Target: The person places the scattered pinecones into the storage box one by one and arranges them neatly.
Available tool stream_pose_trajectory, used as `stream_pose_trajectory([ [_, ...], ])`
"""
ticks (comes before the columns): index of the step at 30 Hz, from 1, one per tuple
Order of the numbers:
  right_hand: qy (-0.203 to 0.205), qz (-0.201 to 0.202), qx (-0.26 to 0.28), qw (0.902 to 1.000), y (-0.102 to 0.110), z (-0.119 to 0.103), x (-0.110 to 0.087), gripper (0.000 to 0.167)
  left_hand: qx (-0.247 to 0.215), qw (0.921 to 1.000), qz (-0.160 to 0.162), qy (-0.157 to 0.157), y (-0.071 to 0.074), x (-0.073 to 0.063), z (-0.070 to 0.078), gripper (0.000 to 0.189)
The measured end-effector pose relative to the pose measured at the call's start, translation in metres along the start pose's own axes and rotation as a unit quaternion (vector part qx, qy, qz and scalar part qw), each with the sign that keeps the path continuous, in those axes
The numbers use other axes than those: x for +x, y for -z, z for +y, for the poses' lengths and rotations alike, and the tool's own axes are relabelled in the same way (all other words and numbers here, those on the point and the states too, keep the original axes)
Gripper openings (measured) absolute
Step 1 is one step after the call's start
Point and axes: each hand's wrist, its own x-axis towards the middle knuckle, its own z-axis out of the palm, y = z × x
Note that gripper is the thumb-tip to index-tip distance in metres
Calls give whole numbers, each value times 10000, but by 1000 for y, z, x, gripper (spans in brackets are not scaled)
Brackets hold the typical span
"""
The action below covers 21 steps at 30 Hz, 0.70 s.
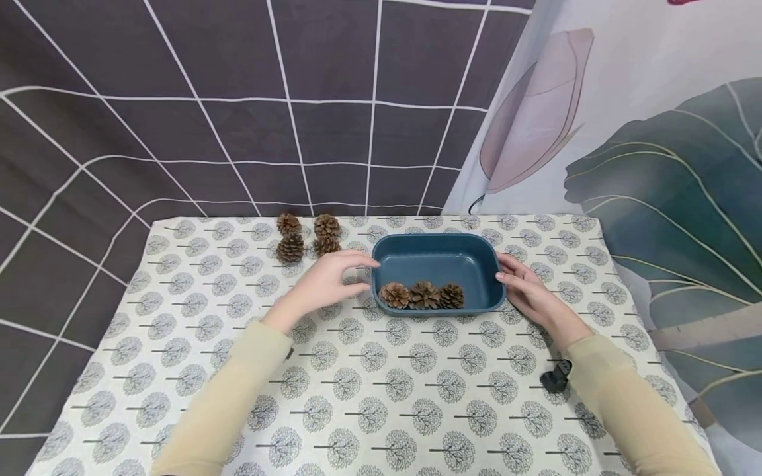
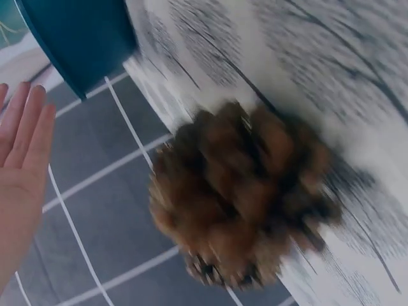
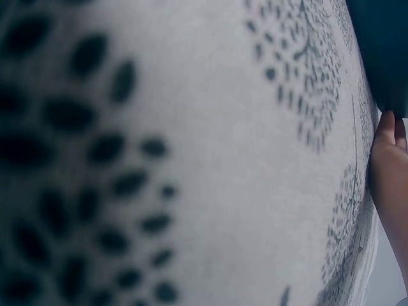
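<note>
A dark blue rectangular bin (image 1: 437, 242) stands on the patterned tablecloth. Three pine cones sit in a row along its near wall, among them one (image 1: 394, 295) in the left corner. My left hand (image 1: 324, 281) is at the bin's left end, thumb and fingers spread and holding nothing. In the left wrist view its straight fingers (image 2: 25, 124) show a gap from the blue wall. At the opposite end, my right hand (image 1: 532, 295) rests its fingers against the outer wall, and the right wrist view shows the fingertips (image 3: 387, 122) right at the bin's lower edge.
Several more pine cones (image 1: 290, 248) lie in a cluster left of the bin, near the cloth's back edge. One of them (image 2: 245, 191) looms large and blurred in the left wrist view. A dark gridded curtain (image 1: 333, 132) hangs behind the table.
</note>
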Motion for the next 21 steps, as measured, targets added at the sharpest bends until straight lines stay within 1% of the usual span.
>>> stream_pose_trajectory([
  [11, -33, 98, -61, 9999, -1, 0, 0, 50, 144, 9985, 433, 318, 25, -45, -18, 44],
  [17, 25, -7, -15, 10000, -2, -1, 0, 49, 417, 9968, 438, 523, 34, -66, -30, 44],
  [21, 46, -64, -43, 10000, -1, -1, 0, 48, 533, 9955, 450, 638, 38, -79, -37, 45],
])
